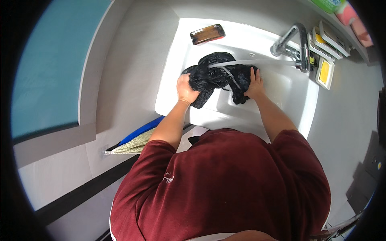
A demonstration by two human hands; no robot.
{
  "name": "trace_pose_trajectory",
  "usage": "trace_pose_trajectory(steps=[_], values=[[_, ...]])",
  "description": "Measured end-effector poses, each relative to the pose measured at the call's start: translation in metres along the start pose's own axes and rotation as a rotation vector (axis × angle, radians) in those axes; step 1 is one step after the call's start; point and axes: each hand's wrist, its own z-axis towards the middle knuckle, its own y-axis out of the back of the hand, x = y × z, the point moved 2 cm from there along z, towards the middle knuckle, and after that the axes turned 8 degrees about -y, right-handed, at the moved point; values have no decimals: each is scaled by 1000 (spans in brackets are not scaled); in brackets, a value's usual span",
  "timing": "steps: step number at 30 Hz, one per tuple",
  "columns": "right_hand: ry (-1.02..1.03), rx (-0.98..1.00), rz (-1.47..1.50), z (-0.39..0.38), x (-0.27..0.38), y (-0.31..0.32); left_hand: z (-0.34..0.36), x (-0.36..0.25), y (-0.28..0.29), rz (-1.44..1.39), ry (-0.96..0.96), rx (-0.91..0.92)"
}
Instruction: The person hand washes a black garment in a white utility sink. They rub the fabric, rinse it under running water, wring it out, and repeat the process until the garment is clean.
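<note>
A wet, crumpled black garment [219,76] is spread across the white sink [287,90]. At its left side my left hand [187,90] is closed on the cloth. My right hand [255,85] holds the right end, its fingers stretched over the fabric and its thumb toward the middle. Water [257,62] runs from the chrome faucet [299,44] onto the garment between my hands. What kind of garment it is cannot be made out.
A brown, glossy rectangular dish [208,34] sits on the sink's back left rim. Wall-mounted soap holders [325,73] with yellow pieces are right of the faucet. Bottles [350,16] stand on a ledge at the upper right. A blue and patterned cloth [136,140] hangs left of my left forearm.
</note>
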Motion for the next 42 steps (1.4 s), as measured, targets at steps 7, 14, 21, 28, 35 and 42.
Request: trace_pose_trajectory(steps=[7,14,21,28,35,42], values=[[-26,228,123,48,15,-40,-5,-26,5,258,211,122],[-76,301,1033,40,-12,23,-10,-66,-31,-100,53,175],[121,164,979,-17,26,153,8,-151,-66,-376,24,766],[538,413,822,-91,133,162,0,-76,-103,-813,104,50],[615,567,1322,-65,206,195,33,-73,-14,-1088,575,190],[445,59,206,47,208,152,22,-14,71,-192,565,174]])
